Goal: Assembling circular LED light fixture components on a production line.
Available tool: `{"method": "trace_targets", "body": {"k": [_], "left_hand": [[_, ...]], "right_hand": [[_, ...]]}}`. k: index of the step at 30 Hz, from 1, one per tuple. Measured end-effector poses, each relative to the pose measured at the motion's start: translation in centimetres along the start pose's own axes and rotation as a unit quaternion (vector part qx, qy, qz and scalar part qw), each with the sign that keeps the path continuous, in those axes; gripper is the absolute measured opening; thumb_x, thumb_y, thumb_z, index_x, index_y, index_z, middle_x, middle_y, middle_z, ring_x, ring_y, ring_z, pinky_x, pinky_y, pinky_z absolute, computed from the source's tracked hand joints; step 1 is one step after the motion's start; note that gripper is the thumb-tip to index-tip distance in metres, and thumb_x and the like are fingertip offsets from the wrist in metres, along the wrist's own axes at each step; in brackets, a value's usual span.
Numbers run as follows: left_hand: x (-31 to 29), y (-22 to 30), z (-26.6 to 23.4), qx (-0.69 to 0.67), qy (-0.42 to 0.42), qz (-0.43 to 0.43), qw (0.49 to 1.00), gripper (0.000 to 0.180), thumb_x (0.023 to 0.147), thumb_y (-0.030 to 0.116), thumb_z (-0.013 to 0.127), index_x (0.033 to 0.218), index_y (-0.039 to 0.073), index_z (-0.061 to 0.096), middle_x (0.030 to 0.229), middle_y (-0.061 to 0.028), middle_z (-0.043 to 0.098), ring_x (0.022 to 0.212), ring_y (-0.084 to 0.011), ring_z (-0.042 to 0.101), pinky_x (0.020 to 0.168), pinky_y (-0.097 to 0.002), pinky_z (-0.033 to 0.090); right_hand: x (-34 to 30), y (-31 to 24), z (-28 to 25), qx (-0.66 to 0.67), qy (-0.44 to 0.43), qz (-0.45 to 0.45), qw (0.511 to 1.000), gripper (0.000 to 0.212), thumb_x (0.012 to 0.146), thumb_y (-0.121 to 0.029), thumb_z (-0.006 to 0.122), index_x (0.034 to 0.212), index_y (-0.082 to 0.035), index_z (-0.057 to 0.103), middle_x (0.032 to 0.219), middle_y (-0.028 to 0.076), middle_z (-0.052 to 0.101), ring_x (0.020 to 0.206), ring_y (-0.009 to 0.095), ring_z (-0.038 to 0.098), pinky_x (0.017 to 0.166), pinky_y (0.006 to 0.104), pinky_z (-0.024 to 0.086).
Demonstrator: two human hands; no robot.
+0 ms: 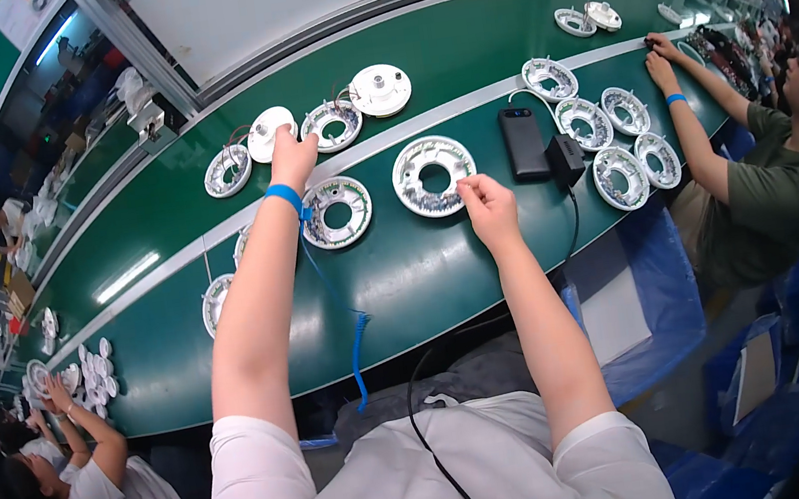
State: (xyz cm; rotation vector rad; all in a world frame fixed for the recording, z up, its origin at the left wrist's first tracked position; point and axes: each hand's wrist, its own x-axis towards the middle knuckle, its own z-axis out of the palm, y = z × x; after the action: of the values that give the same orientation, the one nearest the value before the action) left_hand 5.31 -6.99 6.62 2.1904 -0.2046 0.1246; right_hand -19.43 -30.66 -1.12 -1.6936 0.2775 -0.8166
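Note:
My left hand (pixel 293 158), in a blue wrist strap (pixel 284 196), reaches to the far strip of the bench. Its fingers grip the near right edge of a white round cover (pixel 266 138) with a metal hub; its thumb stands apart toward a ring housing (pixel 333 127). My right hand (pixel 491 209) is closed in a pinch at the right rim of a white ring-shaped housing (pixel 430 150), which lies flat with circuit parts inside. Between my arms rests another ring housing (pixel 337 212). Whether a small part sits in the right fingertips is hidden.
A second white cover (pixel 381 89) lies at the back. A black power bank (pixel 525 143) and black adapter (pixel 566 161) stand right, beside several ring housings (pixel 620 178). A coiled blue cord (pixel 360 346) hangs over the bench edge. A co-worker (pixel 754 147) sits right, another (pixel 97 481) left.

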Motion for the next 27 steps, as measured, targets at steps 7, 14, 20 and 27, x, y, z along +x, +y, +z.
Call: {"method": "trace_targets", "body": {"k": [7, 14, 20, 27], "left_hand": [[-21.8, 1.4, -3.6, -0.013, -0.176, 0.329, 0.928, 0.050, 0.090, 0.009, 0.067, 0.137, 0.000, 0.053, 0.143, -0.0231, 0.054, 0.134, -0.0371, 0.052, 0.113, -0.0429, 0.041], [-33.2, -2.6, -4.0, -0.083, -0.208, 0.253, 0.941, 0.051, 0.089, 0.008, 0.071, 0.135, -0.002, 0.054, 0.146, -0.0243, 0.048, 0.133, -0.0395, 0.051, 0.110, -0.0423, 0.045], [-34.1, -2.7, -3.5, -0.003, -0.086, 0.220, 0.972, 0.044, 0.084, 0.005, 0.074, 0.126, 0.000, 0.061, 0.131, -0.0201, 0.053, 0.116, -0.0361, 0.059, 0.094, -0.0425, 0.052], [-31.9, -0.9, -4.5, 0.115, -0.059, 0.300, 0.945, 0.044, 0.073, 0.018, 0.085, 0.112, 0.011, 0.067, 0.137, -0.0148, 0.049, 0.128, -0.0378, 0.047, 0.104, -0.0487, 0.042]], "right_hand": [[-4.0, -2.1, -2.5, 0.033, -0.281, -0.014, 0.959, 0.008, 0.091, -0.005, 0.072, 0.096, 0.000, 0.075, 0.079, 0.003, 0.068, 0.069, 0.008, 0.060, 0.060, 0.0254, 0.045], [-2.3, -3.2, 0.0, -0.061, -0.386, -0.089, 0.916, 0.017, 0.081, -0.005, 0.080, 0.098, -0.002, 0.077, 0.080, 0.005, 0.064, 0.074, 0.013, 0.062, 0.065, 0.0272, 0.048], [-0.9, -2.8, 5.4, -0.043, -0.414, 0.041, 0.909, 0.031, 0.082, -0.008, 0.082, 0.111, 0.001, 0.073, 0.093, 0.003, 0.070, 0.079, 0.009, 0.063, 0.069, 0.0259, 0.052], [-2.6, -1.1, 0.9, -0.055, -0.230, -0.116, 0.965, 0.015, 0.083, -0.009, 0.078, 0.096, -0.002, 0.075, 0.091, 0.008, 0.074, 0.086, 0.022, 0.069, 0.079, 0.0337, 0.054]]}}
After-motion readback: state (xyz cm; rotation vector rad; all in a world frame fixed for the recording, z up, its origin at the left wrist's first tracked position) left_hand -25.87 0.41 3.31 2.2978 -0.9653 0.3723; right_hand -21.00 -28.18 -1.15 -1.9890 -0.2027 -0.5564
